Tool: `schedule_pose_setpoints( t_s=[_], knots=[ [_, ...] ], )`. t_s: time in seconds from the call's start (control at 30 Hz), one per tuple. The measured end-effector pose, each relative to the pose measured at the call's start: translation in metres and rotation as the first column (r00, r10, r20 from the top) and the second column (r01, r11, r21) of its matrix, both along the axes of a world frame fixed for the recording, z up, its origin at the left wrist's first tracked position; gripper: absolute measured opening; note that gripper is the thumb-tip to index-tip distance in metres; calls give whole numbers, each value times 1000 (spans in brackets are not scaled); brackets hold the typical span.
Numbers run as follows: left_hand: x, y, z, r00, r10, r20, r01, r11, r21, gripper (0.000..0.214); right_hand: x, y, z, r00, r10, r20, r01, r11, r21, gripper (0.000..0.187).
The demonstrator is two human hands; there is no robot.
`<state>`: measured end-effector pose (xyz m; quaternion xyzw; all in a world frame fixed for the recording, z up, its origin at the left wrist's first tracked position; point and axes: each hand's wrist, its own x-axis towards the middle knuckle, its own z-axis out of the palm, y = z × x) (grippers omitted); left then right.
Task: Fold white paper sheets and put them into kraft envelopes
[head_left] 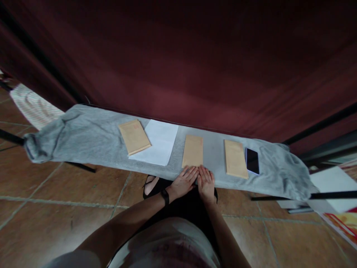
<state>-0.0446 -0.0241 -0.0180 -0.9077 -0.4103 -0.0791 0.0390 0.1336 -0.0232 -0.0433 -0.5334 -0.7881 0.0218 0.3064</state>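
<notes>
Both hands rest at the near edge of the grey cloth, side by side. My left hand (184, 181) lies flat with its fingers stretched over the bottom end of the middle brown envelope (193, 150). Beside it my right hand (206, 184) is also laid flat, its fingertips at the envelope's lower right corner. Neither hand grips anything. A second brown envelope (134, 136) lies tilted to the left, partly over white paper sheets (160, 147). To the right is a third brown envelope (235, 159).
A phone (252, 161) with a dark screen lies right of the third envelope. The grey cloth (86, 137) covers a long narrow surface, bunched at both ends. Behind it hangs a dark red curtain (178, 74). Black bars (334, 121) flank it; tiled floor (83, 216) lies below.
</notes>
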Motion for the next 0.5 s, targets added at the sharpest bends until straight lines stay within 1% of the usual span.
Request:
schedule_pose_setpoints(
  t_s=[0.1,0.2,0.33,0.5],
  knots=[
    [-3,-3,-1,1000,24,6,-24,1000,-4,73,0,-1,1,999,-12,46,12,1000,6,47],
    [-6,-4,-3,996,75,46,-75,997,-7,71,1,-3,0,997,-41,71,39,999,18,47],
    [-12,-5,-8,975,178,136,-178,984,-15,66,2,-6,-2,994,-88,64,85,996,40,47],
    [-18,-6,-8,951,234,203,-239,971,2,62,2,-8,-3,992,-115,46,113,992,49,46]
  ],
)
